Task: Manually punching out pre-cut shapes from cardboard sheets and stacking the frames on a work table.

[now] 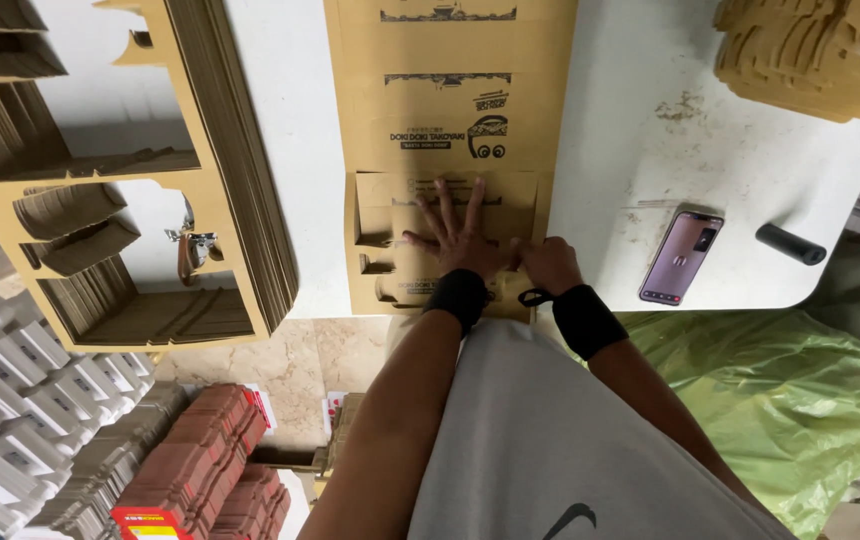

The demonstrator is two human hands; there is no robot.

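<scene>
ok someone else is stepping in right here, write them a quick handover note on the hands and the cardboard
Left hand: flat, fingers spread, pressing down on the brown die-cut cardboard piece at the near edge of the white table.
Right hand: curled at that piece's right near corner, touching it; whether it grips an edge cannot be told.
Things: the piece lies on a printed cardboard sheet. A tall stack of die-cut sheets stands to the left, another cardboard stack far right. Phone and black cylinder lie to the right.
Done: piece laid flat.
Left: no fold or separation is visible yet.
</scene>
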